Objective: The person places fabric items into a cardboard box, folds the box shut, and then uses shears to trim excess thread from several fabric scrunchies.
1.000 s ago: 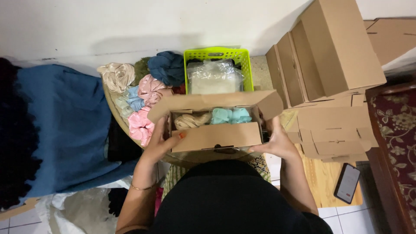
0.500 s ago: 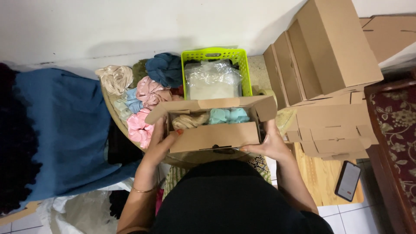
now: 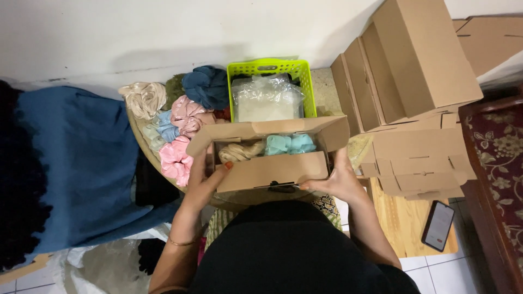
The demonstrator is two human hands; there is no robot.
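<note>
At centre frame you hold an open cardboard box (image 3: 271,158), your left hand (image 3: 210,177) clasping its left end, your right hand (image 3: 336,179) spread along its right front corner. Inside lie a beige scrunchie (image 3: 239,151) and teal scrunchies (image 3: 290,144); packing looks done, so closing the lid flap calls for steady support beneath.

It looked like a room in a home used for packing small orders. Tiled floor (image 3: 447,275), a patterned rug (image 3: 498,163) and a plain white wall (image 3: 163,32) framed a heap of fabric scrunchies (image 3: 180,122), a stack of cardboard boxes (image 3: 408,71), a green basket (image 3: 267,68) and a phone (image 3: 438,225).
</note>
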